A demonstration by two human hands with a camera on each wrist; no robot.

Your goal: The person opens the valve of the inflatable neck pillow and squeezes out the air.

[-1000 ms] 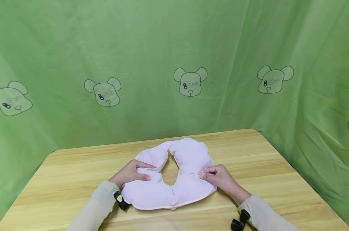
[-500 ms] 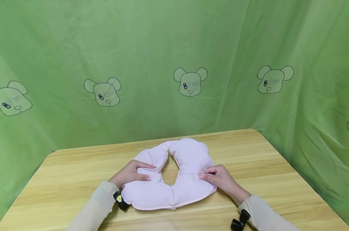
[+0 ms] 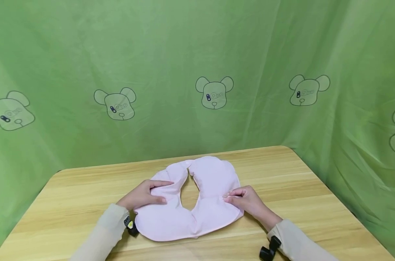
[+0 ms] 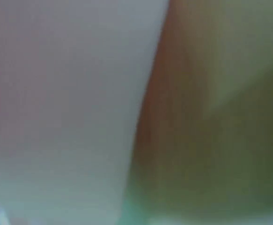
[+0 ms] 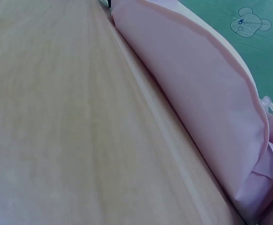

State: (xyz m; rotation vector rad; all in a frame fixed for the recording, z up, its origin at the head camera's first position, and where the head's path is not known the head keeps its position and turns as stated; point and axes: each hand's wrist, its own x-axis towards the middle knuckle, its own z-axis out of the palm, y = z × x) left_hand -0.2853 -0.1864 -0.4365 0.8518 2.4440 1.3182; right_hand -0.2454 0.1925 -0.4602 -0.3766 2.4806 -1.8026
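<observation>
A pale pink inflatable neck pillow [image 3: 213, 177] lies on the wooden table, its two ends together at the far side around an oval opening. My left hand [image 3: 144, 194] rests on its left side, index finger and thumb stretched apart over the surface; the other fingers are hidden. At the right side, my right hand [image 3: 247, 200] pinches a small clear valve between thumb and index finger. In the right wrist view, the clear valve [image 5: 267, 104] shows beside the fingertips, above the pillow's seamed edge. The left wrist view is too blurred to show the hand.
The wooden table [image 3: 298, 203] extends around the pillow on all sides. A green curtain [image 3: 164, 47] printed with bear heads hangs behind and at the sides. A black strap-mounted camera sits on each wrist, the right one [image 3: 270, 249] close to the tabletop.
The pillow has become flatter and smoother, its lower left part spreading toward me. My left hand has moved slightly left. The right hand keeps its pinch almost in place.
</observation>
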